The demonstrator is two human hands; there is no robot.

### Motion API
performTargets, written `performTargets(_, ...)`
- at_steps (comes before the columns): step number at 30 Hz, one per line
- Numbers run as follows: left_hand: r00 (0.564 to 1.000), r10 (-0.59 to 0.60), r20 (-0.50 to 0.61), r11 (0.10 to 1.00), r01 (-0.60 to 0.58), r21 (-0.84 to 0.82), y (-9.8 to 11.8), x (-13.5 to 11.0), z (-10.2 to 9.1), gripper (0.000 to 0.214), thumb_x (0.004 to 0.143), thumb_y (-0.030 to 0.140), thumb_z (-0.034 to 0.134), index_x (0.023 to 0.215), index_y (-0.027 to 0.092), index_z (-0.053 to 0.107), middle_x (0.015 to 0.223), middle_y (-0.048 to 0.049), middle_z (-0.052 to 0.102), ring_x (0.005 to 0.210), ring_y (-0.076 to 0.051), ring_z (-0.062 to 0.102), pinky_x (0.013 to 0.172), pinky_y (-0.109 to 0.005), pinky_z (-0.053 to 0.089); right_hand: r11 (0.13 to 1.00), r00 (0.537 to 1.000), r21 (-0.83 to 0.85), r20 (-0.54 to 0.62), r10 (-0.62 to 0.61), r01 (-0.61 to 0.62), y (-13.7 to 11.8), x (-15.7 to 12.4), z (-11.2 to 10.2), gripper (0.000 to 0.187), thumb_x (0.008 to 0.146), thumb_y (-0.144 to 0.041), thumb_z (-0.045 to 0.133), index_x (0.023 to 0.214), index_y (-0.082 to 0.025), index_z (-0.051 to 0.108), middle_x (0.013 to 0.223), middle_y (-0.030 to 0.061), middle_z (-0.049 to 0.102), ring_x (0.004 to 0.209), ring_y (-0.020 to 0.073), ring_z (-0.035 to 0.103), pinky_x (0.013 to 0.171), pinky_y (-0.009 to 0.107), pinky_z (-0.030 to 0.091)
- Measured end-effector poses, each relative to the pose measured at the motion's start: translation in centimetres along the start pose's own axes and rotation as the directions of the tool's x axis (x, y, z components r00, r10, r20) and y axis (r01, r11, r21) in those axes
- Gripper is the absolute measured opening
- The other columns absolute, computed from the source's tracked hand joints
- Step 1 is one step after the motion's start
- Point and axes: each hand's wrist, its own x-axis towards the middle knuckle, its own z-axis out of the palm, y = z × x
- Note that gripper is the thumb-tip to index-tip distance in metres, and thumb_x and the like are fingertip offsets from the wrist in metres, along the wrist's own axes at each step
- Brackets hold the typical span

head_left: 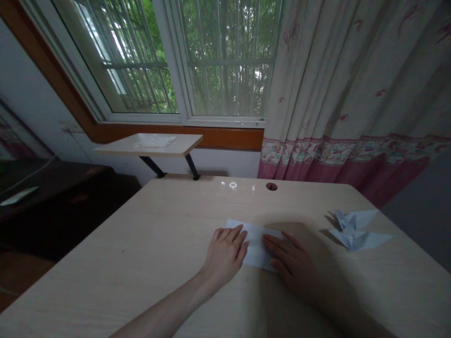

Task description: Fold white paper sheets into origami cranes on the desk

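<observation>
A white sheet of paper lies flat near the middle of the pale wooden desk. My left hand rests palm down on the sheet's left part, fingers stretched out and close together. My right hand lies flat on the sheet's right part, fingers extended toward the left hand. Both hands press the paper against the desk; the parts of the sheet beneath them are hidden.
Two folded white paper figures sit on the desk to the right. A round cable hole is near the far edge. A small raised shelf stands at the back left. A dark cabinet is left; a curtain hangs right.
</observation>
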Motion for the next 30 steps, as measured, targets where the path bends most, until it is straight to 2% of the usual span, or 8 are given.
performTargets(6,0.998,0.060,0.015,0.998,-0.061,0.031,0.6,-0.2,-0.2,0.027,0.098,0.026,0.047,0.115,0.022,0.067,0.121,-0.0045,0.070,0.101,-0.025,0.064,0.087,-0.042,0.044,0.996,0.997,-0.062,-0.045,0.067,-0.070,0.2,-0.1,0.9,0.041,0.098,-0.024,0.045,0.138,-0.027,0.054,0.133,0.0056,0.063,0.120,0.0231,0.061,0.110,0.054,0.041)
performTargets(13,0.996,0.079,0.049,0.997,-0.079,0.007,1.1,-0.5,0.0,0.023,0.099,0.034,0.051,0.107,0.022,0.068,0.110,-0.0027,0.073,0.094,-0.025,0.064,0.083,-0.043,0.047,0.998,0.992,-0.059,-0.123,0.019,-0.027,0.1,-0.2,1.2,0.037,0.098,-0.021,0.044,0.131,-0.026,0.061,0.123,0.0071,0.070,0.109,0.0245,0.068,0.098,0.049,0.053)
performTargets(19,0.995,0.080,0.061,0.996,-0.078,-0.036,1.1,-0.5,0.2,0.027,0.094,0.034,0.060,0.118,0.022,0.065,0.123,-0.0057,0.068,0.108,-0.029,0.061,0.093,-0.047,0.049,0.995,0.996,-0.083,-0.074,0.044,-0.050,-0.3,-0.3,1.0,0.040,0.093,-0.010,0.041,0.123,-0.020,0.065,0.117,0.0095,0.071,0.103,0.0255,0.069,0.088,0.046,0.059)
performTargets(25,0.975,0.197,0.098,0.971,-0.180,-0.159,0.7,-0.6,1.3,0.037,0.097,0.020,0.050,0.133,0.014,0.054,0.142,-0.0116,0.055,0.132,-0.025,0.050,0.109,-0.041,0.045,0.987,0.997,-0.140,-0.024,0.072,-0.075,-0.3,-0.3,1.6,0.041,0.095,-0.013,0.039,0.129,-0.015,0.060,0.129,0.0122,0.065,0.115,0.0252,0.063,0.096,0.046,0.055)
performTargets(30,0.967,0.207,0.149,0.967,-0.179,-0.182,0.6,-0.5,1.4,0.046,0.096,0.021,0.050,0.141,0.013,0.046,0.149,-0.0124,0.046,0.139,-0.024,0.042,0.114,-0.042,0.040,0.984,0.998,-0.164,0.014,0.066,-0.063,0.1,-0.4,2.3,0.048,0.095,-0.013,0.036,0.142,-0.013,0.048,0.142,0.0137,0.054,0.128,0.0241,0.054,0.104,0.045,0.049)
